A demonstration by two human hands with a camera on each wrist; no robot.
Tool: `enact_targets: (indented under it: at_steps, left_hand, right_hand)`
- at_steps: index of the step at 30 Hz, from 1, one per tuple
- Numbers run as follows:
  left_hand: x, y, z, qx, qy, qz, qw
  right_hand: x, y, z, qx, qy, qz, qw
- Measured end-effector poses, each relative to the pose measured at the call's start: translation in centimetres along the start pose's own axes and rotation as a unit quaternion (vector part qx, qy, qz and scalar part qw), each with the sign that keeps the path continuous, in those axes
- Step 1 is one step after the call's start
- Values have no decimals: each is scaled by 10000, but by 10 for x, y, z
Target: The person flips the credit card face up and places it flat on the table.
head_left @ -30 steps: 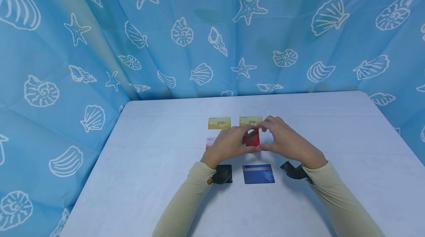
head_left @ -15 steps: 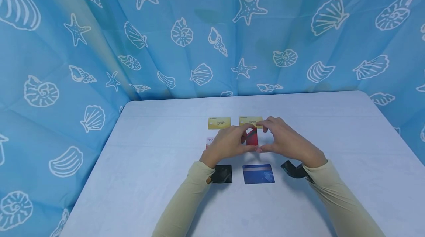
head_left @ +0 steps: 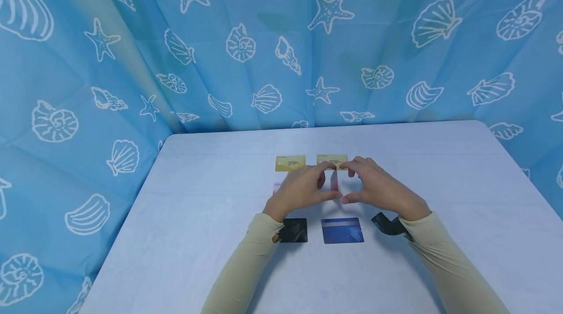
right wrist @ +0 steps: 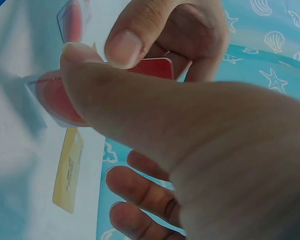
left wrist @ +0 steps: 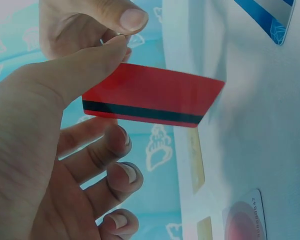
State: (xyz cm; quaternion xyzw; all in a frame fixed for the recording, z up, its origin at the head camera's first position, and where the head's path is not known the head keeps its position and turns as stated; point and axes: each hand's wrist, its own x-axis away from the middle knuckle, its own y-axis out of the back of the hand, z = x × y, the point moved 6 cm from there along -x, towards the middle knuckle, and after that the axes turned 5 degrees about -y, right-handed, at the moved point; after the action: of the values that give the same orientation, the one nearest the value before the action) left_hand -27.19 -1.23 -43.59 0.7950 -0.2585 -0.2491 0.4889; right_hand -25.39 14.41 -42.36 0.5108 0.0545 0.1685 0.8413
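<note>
My left hand pinches a red bank card between thumb and index finger, above the table. Its back, with a black magnetic stripe, faces the left wrist camera; in the head view the card appears nearly edge-on. The right wrist view shows a pale face with a red circle on the card, partly behind the right thumb. My right hand is close beside it, thumb and index finger spread and curved, with no clear grip on the card. Its fingertips are near the left ones.
Two yellow cards lie at the back of the white table. A pale card with red is partly under the left hand's line of sight. Nearer lie a black card and a blue card. A patterned curtain hangs behind.
The red card has turned from showing its striped face to nearly edge-on in the head view. The right thumb now sits slightly apart from the left thumb. Both arms are almost still.
</note>
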Motion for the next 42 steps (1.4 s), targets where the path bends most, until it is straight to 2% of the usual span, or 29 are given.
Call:
enact_targets:
  at_steps: [10,25,42]
  left_hand:
    - [1,4,-1,35,31,-32,10000]
    - [0,5,-4,76,-54,13,10000]
    - [1,6,-7,30,-215,-78,9997]
  right_hand:
    - [-5,-9,-3,-28,-103,140,9998]
    - [-12,-22,-6,-195,-74,208,9996]
    - [-18,-35,-13,-207,-104,210,9995]
